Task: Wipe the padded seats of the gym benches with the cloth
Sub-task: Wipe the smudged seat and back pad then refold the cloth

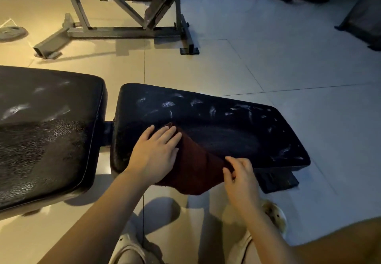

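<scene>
Left hand (157, 151) flat, fingers spread, pressing dark red cloth (193, 167) on seat pad (226, 132); right hand (239, 176) pinches cloth's near edge. Best: sweep overlapping strokes toward white smears (243, 111).

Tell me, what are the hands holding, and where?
A dark red cloth on the seat pad. The left hand presses flat on its far end. The right hand's fingers pinch its near right edge.
</scene>
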A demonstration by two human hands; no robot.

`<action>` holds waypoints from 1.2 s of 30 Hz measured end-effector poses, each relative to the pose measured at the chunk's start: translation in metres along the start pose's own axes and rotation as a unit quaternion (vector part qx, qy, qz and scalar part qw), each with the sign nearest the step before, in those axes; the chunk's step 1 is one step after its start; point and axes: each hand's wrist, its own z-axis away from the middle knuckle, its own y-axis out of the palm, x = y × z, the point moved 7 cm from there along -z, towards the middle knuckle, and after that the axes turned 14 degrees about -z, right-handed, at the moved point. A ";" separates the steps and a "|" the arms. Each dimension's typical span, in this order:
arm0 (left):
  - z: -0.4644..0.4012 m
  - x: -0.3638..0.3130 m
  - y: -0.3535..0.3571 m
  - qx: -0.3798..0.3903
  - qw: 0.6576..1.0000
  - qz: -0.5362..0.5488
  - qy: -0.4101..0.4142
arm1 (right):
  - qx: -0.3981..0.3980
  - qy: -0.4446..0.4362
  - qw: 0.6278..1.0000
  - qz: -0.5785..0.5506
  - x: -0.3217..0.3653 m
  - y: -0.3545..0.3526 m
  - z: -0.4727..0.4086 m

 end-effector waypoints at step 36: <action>0.122 0.130 -0.018 -0.183 0.911 -0.035 -0.368 | 0.263 -0.323 0.907 0.067 0.207 0.161 0.021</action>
